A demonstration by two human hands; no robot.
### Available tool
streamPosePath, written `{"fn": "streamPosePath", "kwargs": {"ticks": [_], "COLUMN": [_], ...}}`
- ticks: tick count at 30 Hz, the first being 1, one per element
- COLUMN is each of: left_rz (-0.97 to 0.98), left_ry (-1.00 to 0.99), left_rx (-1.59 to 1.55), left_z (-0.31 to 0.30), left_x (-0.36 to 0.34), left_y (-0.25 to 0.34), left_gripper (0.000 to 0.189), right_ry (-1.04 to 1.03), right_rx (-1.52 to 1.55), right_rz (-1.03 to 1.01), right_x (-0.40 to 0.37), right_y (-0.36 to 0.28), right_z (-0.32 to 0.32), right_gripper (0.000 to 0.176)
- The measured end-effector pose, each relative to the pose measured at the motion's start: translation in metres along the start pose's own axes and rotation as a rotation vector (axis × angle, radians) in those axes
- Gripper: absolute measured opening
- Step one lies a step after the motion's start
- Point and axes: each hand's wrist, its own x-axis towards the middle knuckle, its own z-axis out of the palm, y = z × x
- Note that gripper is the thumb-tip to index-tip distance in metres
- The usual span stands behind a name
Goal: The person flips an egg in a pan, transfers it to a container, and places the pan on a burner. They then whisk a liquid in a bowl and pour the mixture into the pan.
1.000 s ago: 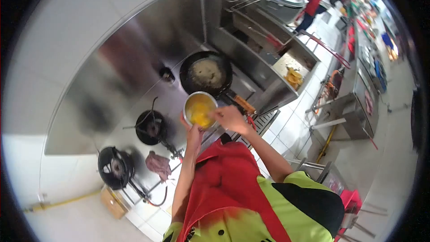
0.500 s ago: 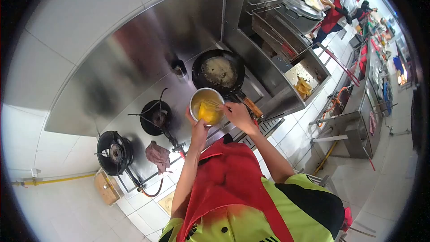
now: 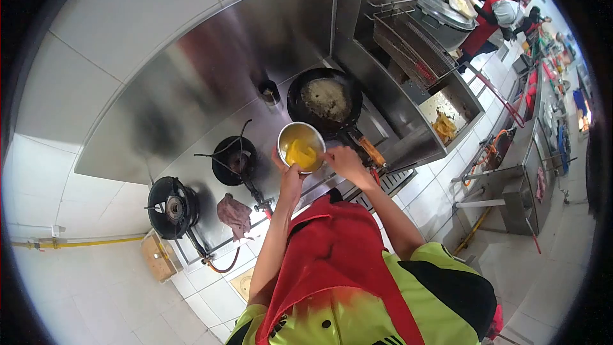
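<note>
A round metal bowl (image 3: 283, 135) with yellow liquid, which looks like beaten egg, is held tilted by my left hand (image 3: 288, 176), whose fingers wrap round its left and lower side. At the bowl's right rim my right hand (image 3: 345, 163) is closed on a whisk, whose wires are hard to make out inside the bowl. Just beyond the bowl, a black frying pan (image 3: 324, 101) with pale oily liquid sits on the stove; its wooden handle (image 3: 370, 151) points toward me, close to my right hand. A dark cup (image 3: 269, 93) stands left of the pan.
Two burners (image 3: 234, 161) (image 3: 172, 207) lie to the left, with a brown cloth (image 3: 234, 216) near them. A fryer with a wire basket (image 3: 414, 46) and a tray of fried pieces (image 3: 445, 126) stands right. A co-worker (image 3: 482, 29) is at the upper right.
The view has shifted, so the scene appears farther right. The whisk has moved within the bowl, and the yellow liquid has swirled into a different shape.
</note>
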Motion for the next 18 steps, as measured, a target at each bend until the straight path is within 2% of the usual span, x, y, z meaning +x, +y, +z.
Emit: {"fn": "streamPosePath", "kwargs": {"ticks": [1, 2, 4, 5, 7, 8, 10, 11, 13, 14, 16, 18], "left_rz": [0.004, 0.009, -0.008, -0.004, 0.047, 0.052, 0.011, 0.011, 0.04, 0.039, -0.13, -0.095], "left_ry": [-0.007, -0.001, -0.015, -0.01, 0.006, 0.012, 0.013, 0.023, 0.04, 0.056, 0.034, -0.003], "left_rx": [0.018, 0.015, -0.041, -0.042, 0.05, 0.05, -0.044, -0.044, 0.034, 0.038, -0.165, -0.139], "left_z": [0.0, 0.002, 0.0, 0.001, -0.001, -0.001, 0.0, 0.001, 0.002, -0.003, -0.009, -0.008], "left_x": [0.002, 0.001, -0.002, 0.001, 0.006, 0.008, 0.01, 0.012, 0.025, 0.029, 0.042, 0.052], "left_y": [0.003, 0.003, 0.005, 0.006, 0.007, 0.006, 0.006, 0.005, 0.008, 0.008, 0.011, 0.018], "left_gripper": [0.091, 0.091, 0.091, 0.091, 0.09, 0.09, 0.09, 0.09, 0.09, 0.09, 0.091, 0.091], "right_ry": [-0.086, -0.091, 0.07, 0.066, -0.097, -0.101, 0.016, 0.008, 0.029, 0.017, 0.004, 0.017], "right_rx": [-0.075, -0.075, 0.181, 0.182, -0.017, -0.015, 0.112, 0.117, -0.132, -0.12, -0.397, -0.511], "right_rz": [-0.094, -0.102, 0.01, 0.006, -0.125, -0.131, -0.099, -0.1, -0.198, -0.201, -0.361, -0.427], "right_x": [0.002, 0.005, 0.009, 0.012, 0.014, 0.018, 0.025, 0.027, 0.032, 0.033, 0.047, 0.066], "right_y": [-0.003, -0.005, -0.013, -0.006, 0.005, 0.004, 0.0, 0.007, 0.027, 0.019, 0.009, 0.015], "right_z": [-0.002, -0.005, -0.01, -0.007, -0.001, -0.002, -0.005, 0.0, 0.011, 0.003, -0.021, -0.035], "right_gripper": [0.026, 0.026, 0.027, 0.027, 0.027, 0.027, 0.03, 0.03, 0.03, 0.03, 0.033, 0.028]}}
